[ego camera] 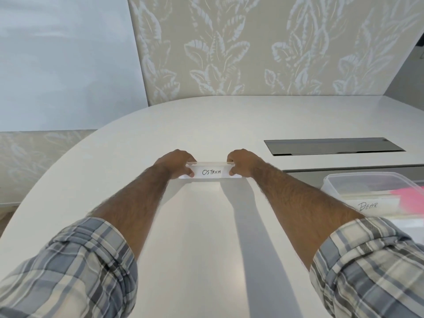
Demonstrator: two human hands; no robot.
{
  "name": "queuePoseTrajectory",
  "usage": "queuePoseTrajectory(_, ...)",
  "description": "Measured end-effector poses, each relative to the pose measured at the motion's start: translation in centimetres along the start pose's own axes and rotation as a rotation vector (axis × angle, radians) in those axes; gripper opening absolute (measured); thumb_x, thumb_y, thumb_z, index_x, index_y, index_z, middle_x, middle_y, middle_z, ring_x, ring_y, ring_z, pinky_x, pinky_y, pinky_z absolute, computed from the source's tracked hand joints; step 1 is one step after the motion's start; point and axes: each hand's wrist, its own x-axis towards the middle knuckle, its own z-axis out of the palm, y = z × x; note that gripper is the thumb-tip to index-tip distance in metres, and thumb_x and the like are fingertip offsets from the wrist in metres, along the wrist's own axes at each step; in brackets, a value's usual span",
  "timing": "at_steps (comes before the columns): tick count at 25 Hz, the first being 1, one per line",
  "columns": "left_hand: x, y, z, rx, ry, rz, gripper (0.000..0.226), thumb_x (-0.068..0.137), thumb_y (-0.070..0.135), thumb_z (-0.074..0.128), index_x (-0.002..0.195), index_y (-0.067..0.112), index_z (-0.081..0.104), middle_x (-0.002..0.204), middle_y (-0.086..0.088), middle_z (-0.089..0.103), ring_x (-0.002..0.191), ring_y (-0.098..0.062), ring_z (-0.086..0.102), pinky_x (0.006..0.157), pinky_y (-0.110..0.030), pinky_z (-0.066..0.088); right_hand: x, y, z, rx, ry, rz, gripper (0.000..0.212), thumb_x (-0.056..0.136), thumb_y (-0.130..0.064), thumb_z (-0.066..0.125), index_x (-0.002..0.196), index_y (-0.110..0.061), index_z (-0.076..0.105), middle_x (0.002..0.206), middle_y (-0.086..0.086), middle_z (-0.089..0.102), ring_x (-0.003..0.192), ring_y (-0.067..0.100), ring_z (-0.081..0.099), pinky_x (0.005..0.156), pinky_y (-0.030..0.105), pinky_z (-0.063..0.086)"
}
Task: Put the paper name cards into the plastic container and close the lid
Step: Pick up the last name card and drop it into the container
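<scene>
Paper name card (pixel 212 172), long axis left-right at frame centre, pinched endwise by both hands (pixel 177 162) (pixel 242 162); plastic container (pixel 371 191) lies lower right, nearer right hand.

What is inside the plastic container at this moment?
The plastic container holds a white card reading "BEAR" and something pink. Dark items at the back are too blurred to identify, and anything beneath the card is covered. No lid shows on it.

1. The place looks like an office meeting room.
2. A large white rounded table (pixel 206 125) fills it, with a dark cable hatch (pixel 332 146) set into its top.
3. Leaf-patterned wall panels (pixel 252 47) stand behind, beside a plain pale wall (pixel 64 60).
</scene>
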Motion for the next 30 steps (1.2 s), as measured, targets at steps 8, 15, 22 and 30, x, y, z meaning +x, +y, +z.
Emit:
queuePoseTrajectory(8,-6.1,4.6,-3.3,-0.002,0.057,0.012,0.052,0.08,0.035,0.076,0.13,0.031,0.063,0.131,0.01,0.062,0.121,-0.016,0.055,0.085,-0.033,0.045,-6.4,-0.4,-4.9,-0.031,0.038,-0.027,0.049,0.082,-0.023,0.072,0.128,-0.015,0.057,0.129,0.003,0.059,0.116,0.025,0.056,0.082,0.031,0.043)
queuePoseTrajectory(15,-10.8,10.8,-6.6,0.02,0.121,0.015,0.05,0.079,0.036,0.077,0.127,0.035,0.065,0.124,0.009,0.065,0.111,-0.018,0.06,0.077,-0.031,0.044,-12.6,1.3,-9.9,-0.038,0.103,-0.059,0.051,0.08,-0.021,0.073,0.128,-0.024,0.059,0.13,-0.002,0.058,0.119,0.021,0.054,0.09,0.031,0.042)
queuePoseTrajectory(22,-13.5,21.2,-7.1,0.063,0.162,0.028,0.04,0.078,0.034,0.078,0.117,0.037,0.07,0.106,0.006,0.07,0.094,-0.019,0.066,0.073,-0.03,0.049,-19.1,8.1,-13.7,-0.089,0.129,-0.053,0.05,0.078,-0.022,0.075,0.125,-0.023,0.06,0.125,-0.001,0.061,0.111,0.022,0.058,0.084,0.033,0.044)
queuePoseTrajectory(30,-14.4,35.5,-3.3,0.072,0.191,-0.018,0.042,0.077,0.036,0.079,0.118,0.035,0.07,0.109,0.005,0.069,0.098,-0.02,0.063,0.075,-0.031,0.048,-26.0,19.7,-17.0,-0.203,0.135,-0.124,0.048,0.079,-0.02,0.075,0.124,-0.019,0.06,0.125,0.001,0.06,0.114,0.023,0.056,0.09,0.036,0.047)
